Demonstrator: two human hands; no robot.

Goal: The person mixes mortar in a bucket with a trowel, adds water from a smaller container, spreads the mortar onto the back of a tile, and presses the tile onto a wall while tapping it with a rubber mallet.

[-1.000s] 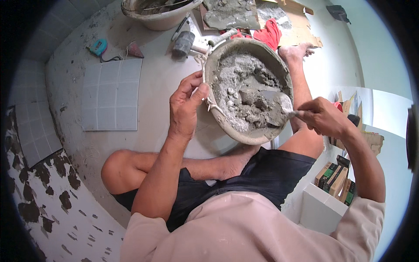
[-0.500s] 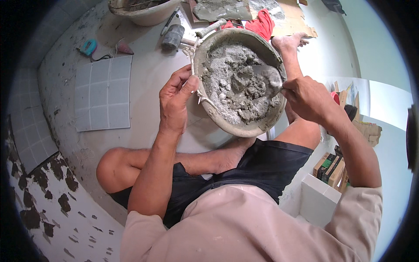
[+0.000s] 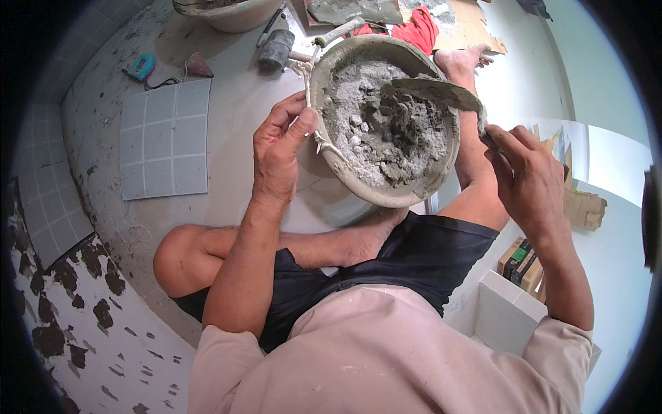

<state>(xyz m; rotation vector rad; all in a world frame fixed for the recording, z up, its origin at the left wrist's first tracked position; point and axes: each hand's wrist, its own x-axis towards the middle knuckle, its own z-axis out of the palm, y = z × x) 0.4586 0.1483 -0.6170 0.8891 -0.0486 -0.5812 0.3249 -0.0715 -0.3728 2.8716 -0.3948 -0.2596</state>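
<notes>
A round tub point(image 3: 355, 188) of grey, partly dry mortar point(image 3: 376, 131) stands tilted before my crossed legs. My left hand point(image 3: 278, 152) is closed at the tub's left edge, thumb and fingers pinching the white rope point(image 3: 308, 90) tied along its rim. In my right hand point(image 3: 529, 176), beyond the tub's right rim, is the handle of a trowel point(image 3: 438, 91). Its mortar-coated blade reaches over the rim, above the far right part of the mix. Wet, dark lumps lie mid-tub, with paler powder around them.
Left of the tub lies a grey tile sheet point(image 3: 165, 141), with a blue tape measure point(image 3: 143, 67) beyond it. A black-headed mallet point(image 3: 276, 50) and a red cloth point(image 3: 417, 31) lie behind the tub. Another tub point(image 3: 234, 19) stands far left. Boxes point(image 3: 522, 262) sit at right.
My right hand has drawn the trowel up out of the mortar and moved right and nearer me. A darker hollow shows mid-mix. My left hand keeps its hold at the rim.
</notes>
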